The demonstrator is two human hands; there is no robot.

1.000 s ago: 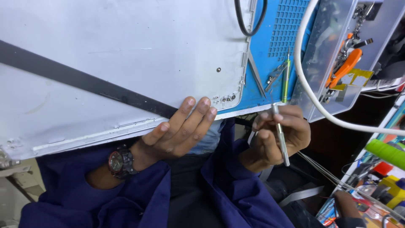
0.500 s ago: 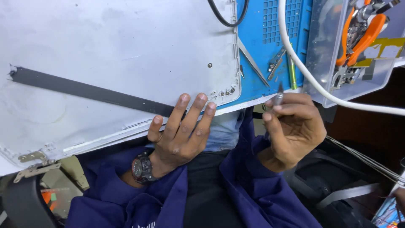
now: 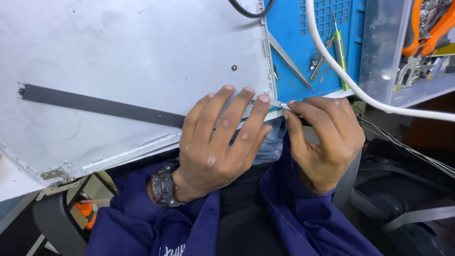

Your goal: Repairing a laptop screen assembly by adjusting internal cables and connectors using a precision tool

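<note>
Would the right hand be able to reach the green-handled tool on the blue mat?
Probably yes: the right hand sits just below the green-handled tool, with only the white cable crossing between them.

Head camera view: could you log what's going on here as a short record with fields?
Left hand: left hand lies flat, fingers spread, on the corner of the grey panel
Right hand: right hand pinches a thin metal tool, its tip at the panel's corner
Wrist: dark watch
Behind: blue mat with tweezers and a green pen-like tool; white cable crosses it
</note>
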